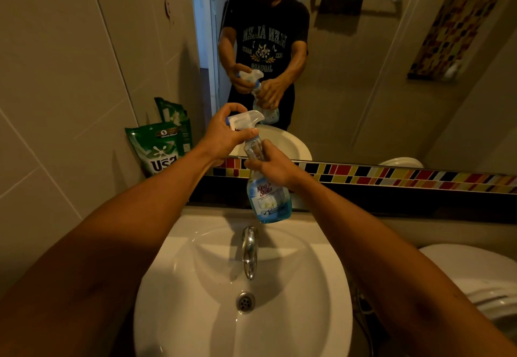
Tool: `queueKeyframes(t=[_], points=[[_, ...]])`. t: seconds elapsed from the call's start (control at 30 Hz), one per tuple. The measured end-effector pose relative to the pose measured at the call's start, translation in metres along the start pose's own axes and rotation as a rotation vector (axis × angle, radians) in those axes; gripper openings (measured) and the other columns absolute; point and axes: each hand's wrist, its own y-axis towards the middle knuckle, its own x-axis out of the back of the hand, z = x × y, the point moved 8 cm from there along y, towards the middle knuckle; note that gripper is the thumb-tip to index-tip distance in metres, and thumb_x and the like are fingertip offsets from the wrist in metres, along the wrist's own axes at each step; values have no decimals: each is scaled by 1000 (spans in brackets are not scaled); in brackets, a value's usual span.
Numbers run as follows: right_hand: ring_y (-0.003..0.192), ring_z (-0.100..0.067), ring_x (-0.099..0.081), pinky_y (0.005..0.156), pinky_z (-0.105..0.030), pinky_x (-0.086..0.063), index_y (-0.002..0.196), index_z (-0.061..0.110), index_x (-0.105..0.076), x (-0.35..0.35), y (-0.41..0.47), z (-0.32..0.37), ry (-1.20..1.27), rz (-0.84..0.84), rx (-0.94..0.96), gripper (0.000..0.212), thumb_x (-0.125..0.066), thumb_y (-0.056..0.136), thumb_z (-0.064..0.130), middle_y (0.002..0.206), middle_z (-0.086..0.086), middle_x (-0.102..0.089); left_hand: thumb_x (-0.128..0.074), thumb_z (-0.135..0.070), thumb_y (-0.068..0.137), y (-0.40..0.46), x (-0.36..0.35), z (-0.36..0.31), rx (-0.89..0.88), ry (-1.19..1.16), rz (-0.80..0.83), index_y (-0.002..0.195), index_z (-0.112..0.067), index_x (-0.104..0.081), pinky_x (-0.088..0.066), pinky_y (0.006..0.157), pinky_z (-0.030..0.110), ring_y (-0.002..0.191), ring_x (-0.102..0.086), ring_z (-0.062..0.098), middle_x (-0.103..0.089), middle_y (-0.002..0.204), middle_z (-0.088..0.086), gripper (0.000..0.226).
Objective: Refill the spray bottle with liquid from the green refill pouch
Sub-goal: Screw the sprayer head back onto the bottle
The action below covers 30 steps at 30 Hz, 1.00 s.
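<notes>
I hold a clear spray bottle (269,197) with a blue label and a little blue liquid at its bottom, upright above the back of the sink. My right hand (271,167) grips its neck and shoulder. My left hand (226,134) is closed around the white trigger head (246,119) on top of the bottle. The green refill pouch (158,148) stands on the ledge at the left, leaning against the tiled wall and the mirror, apart from both hands.
A white sink (321,286) with a chrome tap (249,250) and a drain (245,301) lies below the bottle. A mirror (391,77) with a coloured tile band (391,177) faces me and shows a person's reflection. A white toilet (475,278) sits at the right.
</notes>
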Motion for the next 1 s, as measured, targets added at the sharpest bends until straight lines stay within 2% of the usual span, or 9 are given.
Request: queueKeyframes(t=[0.07,0.13,0.2,0.37,0.5,0.63,0.77,0.87,1.0], points=[[100,-20,-68,76,-39,-66,125,17,-47,-2,-1,-1,56,32,-10,33,-67,100,15,109,-1,-63,-83,0,74,-1,0,-1,7,-26,15,112,-18,-57,-61,70,30,95,-64,23,-60,110,4,49],[94,-16,-68,63,-23,-61,128,14,-47,-2,-3,0,66,49,-8,35,-67,100,14,108,-3,-64,-83,0,75,-2,0,0,16,-46,33,112,-19,-57,-60,69,28,96,-64,24,-60,113,7,49],[88,-14,-67,57,-16,-56,126,15,-48,-1,-4,-2,52,52,-8,34,-68,99,14,104,-3,-65,-82,1,75,-4,0,1,21,-48,52,112,-19,-58,-60,67,27,96,-65,24,-60,115,10,49],[90,-16,-68,69,-26,-58,128,15,-50,-2,-4,-7,44,54,-6,34,-68,99,17,107,-5,-67,-82,0,75,-6,-3,0,27,-27,77,114,-18,-57,-58,66,23,93,-65,19,-60,115,9,50],[107,-22,-67,85,-31,-58,139,13,-44,-1,-4,-9,18,81,1,42,-65,103,19,120,-8,-66,-84,-4,75,-8,-5,0,7,30,73,117,-16,-57,-57,68,22,90,-65,15,-62,112,7,51],[95,-1,-63,76,-15,-52,142,14,-46,6,-8,-13,-12,66,7,42,-63,104,19,106,15,-62,-84,-9,76,-11,-10,6,13,75,96,121,-17,-59,-58,73,24,95,-65,16,-64,110,1,52],[87,1,-63,66,-10,-49,122,23,-55,16,-7,-21,-62,13,10,25,-69,101,20,98,18,-63,-82,-11,79,-15,-13,9,20,73,124,138,-26,-51,-59,80,26,104,-68,17,-63,120,-5,67],[86,0,-62,67,-11,-46,120,22,-59,24,-6,-29,-97,-31,11,27,-74,97,20,96,15,-63,-78,-7,81,-22,-8,26,95,31,122,142,-37,-40,-59,87,34,109,-68,18,-63,126,4,78],[95,-5,-66,82,-21,-56,128,18,-62,27,-1,-38,-115,-42,5,37,-78,94,16,104,10,-69,-66,1,87,-37,-1,70,234,84,45,139,-16,-48,-56,96,45,113,-65,26,-66,123,12,57]])
